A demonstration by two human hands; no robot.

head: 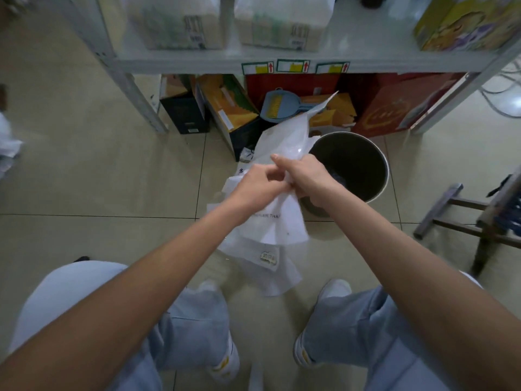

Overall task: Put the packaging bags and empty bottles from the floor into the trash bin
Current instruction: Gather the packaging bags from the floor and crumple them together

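Both hands hold a bunch of white packaging bags in the air just left of the trash bin. My left hand grips the bags near their middle. My right hand is closed on them right beside it, over the bin's left rim. One bag sticks up toward the shelf, and others hang down between my knees. The bin is round and dark inside, with something dark at its bottom. No bottle shows in this view.
A metal shelf rack with cartons stands right behind the bin. Boxes and a blue dustpan lie under it. A wooden stool stands at the right. More white bags lie at the left edge.
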